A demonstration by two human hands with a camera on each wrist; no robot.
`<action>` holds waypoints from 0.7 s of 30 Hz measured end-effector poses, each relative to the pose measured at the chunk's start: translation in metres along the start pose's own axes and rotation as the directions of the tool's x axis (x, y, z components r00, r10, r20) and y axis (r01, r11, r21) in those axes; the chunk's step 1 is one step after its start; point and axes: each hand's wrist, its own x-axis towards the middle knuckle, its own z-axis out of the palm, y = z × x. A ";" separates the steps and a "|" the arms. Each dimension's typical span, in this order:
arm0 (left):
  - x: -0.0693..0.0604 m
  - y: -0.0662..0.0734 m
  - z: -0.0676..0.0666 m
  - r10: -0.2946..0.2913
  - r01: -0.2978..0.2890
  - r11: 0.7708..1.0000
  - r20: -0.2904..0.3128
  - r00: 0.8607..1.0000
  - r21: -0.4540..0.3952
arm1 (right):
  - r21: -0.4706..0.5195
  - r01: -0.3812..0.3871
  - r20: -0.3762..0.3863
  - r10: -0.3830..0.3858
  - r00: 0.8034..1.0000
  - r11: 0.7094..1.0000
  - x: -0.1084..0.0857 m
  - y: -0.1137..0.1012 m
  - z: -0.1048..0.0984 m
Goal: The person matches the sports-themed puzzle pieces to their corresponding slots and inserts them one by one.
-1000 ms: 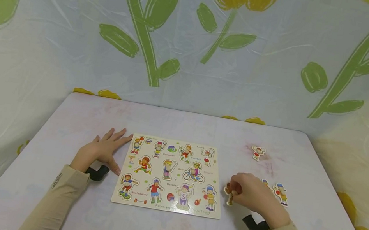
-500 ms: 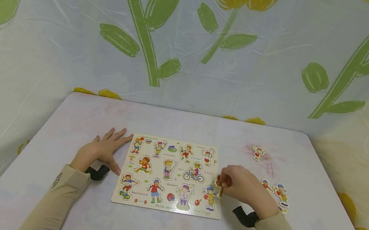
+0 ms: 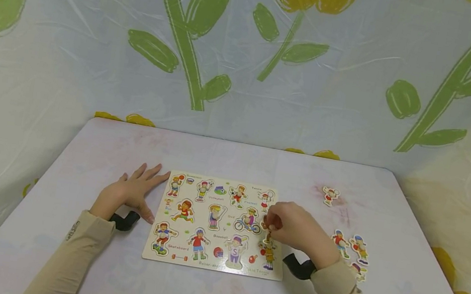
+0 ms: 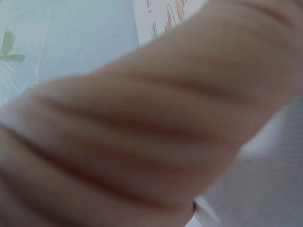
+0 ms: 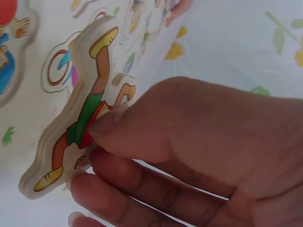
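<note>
My right hand pinches a wooden puzzle piece between thumb and fingers. In the right wrist view it shows a runner in green shorts and yellow shoes, held tilted. The hand is over the right side of a cream puzzle board printed with sports figures, near the bicycle picture. At the board's left edge rests my left hand, fingers spread, with a fingertip and the thumb at the rim. The left wrist view is mostly filled by blurred skin.
Loose puzzle pieces lie right of the board: a tennis player farther back, then a red-shirted figure, a blue-capped figure and a purple-capped one partly behind the right sleeve. A flowered sheet stands behind the table.
My right hand has moved left with the runner piece, from beside the board to over its right side. More loose pieces show behind it. My left hand has stayed put.
</note>
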 end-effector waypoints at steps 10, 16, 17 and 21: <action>0.002 -0.002 -0.001 -0.006 0.006 1.000 0.011 1.000 -0.009 | 0.009 0.070 -0.005 -0.070 0.998 0.997 0.018 -0.010 -0.002; 0.000 -0.001 -0.002 -0.008 0.008 1.000 0.015 1.000 -0.016 | 0.024 0.087 -0.006 -0.087 0.996 0.996 0.027 -0.018 -0.002; 0.000 -0.001 -0.002 -0.008 0.008 1.000 0.016 1.000 -0.013 | 0.030 0.089 -0.006 -0.089 0.996 0.996 0.028 -0.019 -0.003; 0.001 -0.001 -0.002 -0.008 0.008 1.000 0.019 1.000 -0.008 | 0.051 0.099 -0.009 -0.099 0.995 0.994 0.032 -0.024 -0.004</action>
